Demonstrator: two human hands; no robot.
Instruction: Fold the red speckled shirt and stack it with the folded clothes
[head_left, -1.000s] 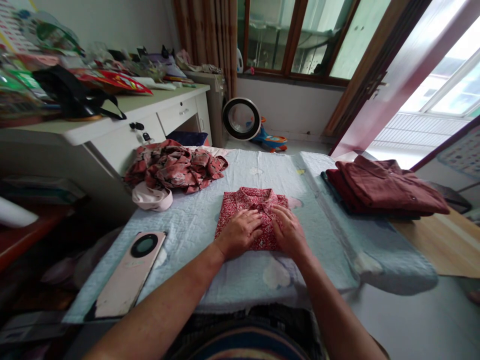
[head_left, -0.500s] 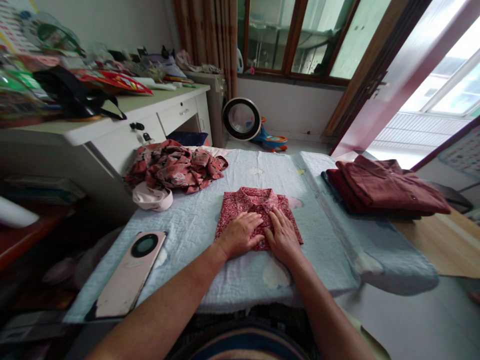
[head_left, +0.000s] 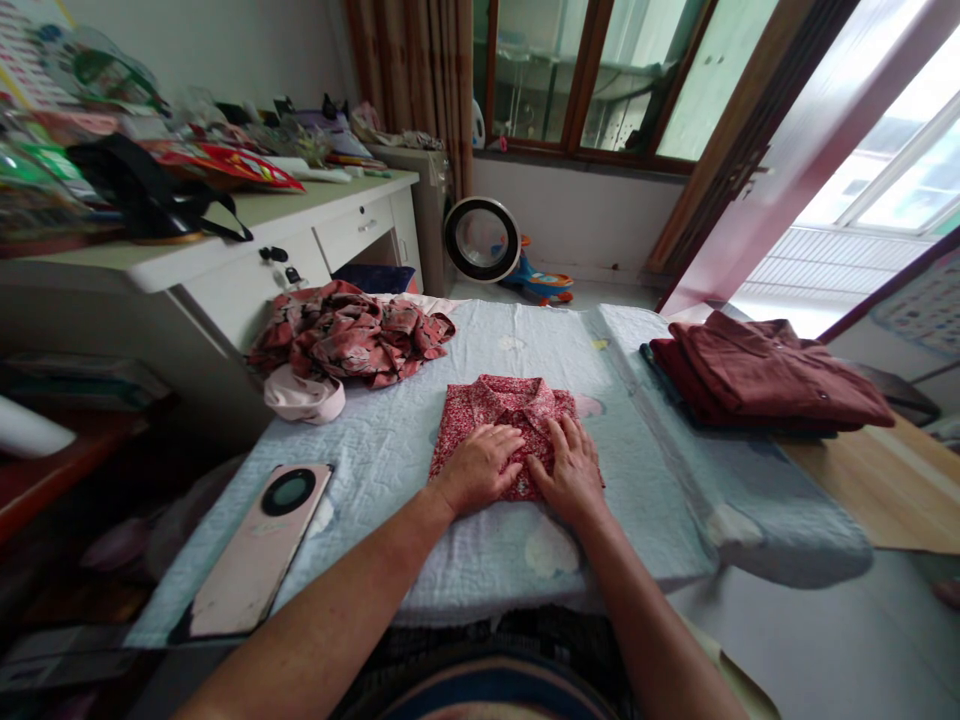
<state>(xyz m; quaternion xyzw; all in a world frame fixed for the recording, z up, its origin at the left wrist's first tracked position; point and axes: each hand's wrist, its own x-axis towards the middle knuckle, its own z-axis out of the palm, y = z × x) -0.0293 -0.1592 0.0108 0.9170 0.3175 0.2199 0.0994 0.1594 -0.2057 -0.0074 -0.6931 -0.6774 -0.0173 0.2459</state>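
A folded red floral shirt (head_left: 504, 405) lies collar up in the middle of a pale blue quilted cloth (head_left: 390, 450). My left hand (head_left: 480, 464) rests flat on the shirt's near left part, fingers spread. My right hand (head_left: 570, 468) lies flat beside it on the near right part, palm down. Both hands press on the fabric and hold nothing.
A crumpled floral garment (head_left: 349, 332) and a pink cap (head_left: 304, 397) lie at the back left. A pink phone (head_left: 259, 545) rests at the near left. Folded dark red shirts (head_left: 757, 375) are stacked at the right. A cluttered white desk (head_left: 225, 235) stands left.
My right hand slid from the shirt's right part to lie closer beside the left hand; the right flap shows flatter now. The left hand barely moved.
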